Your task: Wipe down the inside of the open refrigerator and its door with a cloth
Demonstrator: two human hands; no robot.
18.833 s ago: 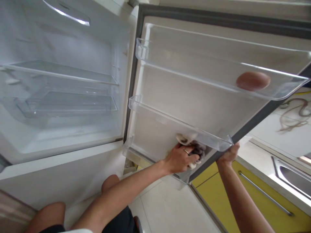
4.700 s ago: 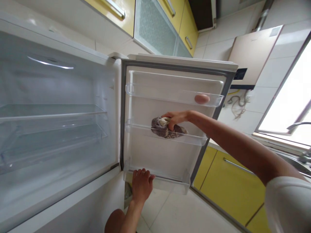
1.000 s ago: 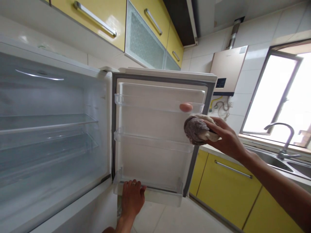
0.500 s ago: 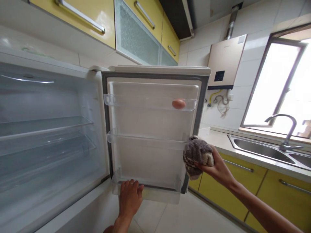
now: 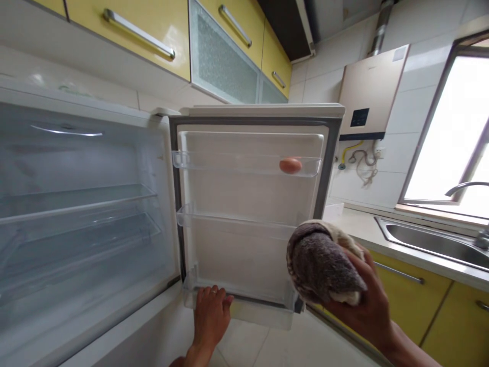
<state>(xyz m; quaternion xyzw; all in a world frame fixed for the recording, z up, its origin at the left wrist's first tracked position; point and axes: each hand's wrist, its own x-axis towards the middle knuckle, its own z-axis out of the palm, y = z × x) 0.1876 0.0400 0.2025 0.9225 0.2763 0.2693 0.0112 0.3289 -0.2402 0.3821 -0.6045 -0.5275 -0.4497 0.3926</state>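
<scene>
The fridge door (image 5: 252, 204) stands open with clear shelves on its inside. A single egg (image 5: 290, 165) lies in the top door shelf (image 5: 229, 164). My right hand (image 5: 364, 306) is closed around a bunched grey and cream cloth (image 5: 321, 265), held in the air in front of the door's lower right corner. My left hand (image 5: 209, 317) rests with fingers flat on the front of the bottom door shelf (image 5: 263, 313). The middle door shelf (image 5: 229, 221) holds nothing.
The fridge interior (image 5: 84, 214) at left has bare glass shelves. Yellow wall cabinets (image 5: 160, 30) hang above. A steel sink (image 5: 431, 239) with a tap sits in the counter at right, over yellow base cabinets (image 5: 443, 316). A water heater (image 5: 369, 97) hangs on the tiled wall.
My right hand has drawn the cloth away from the door's right edge, down and towards me. My left hand has stayed on the bottom shelf.
</scene>
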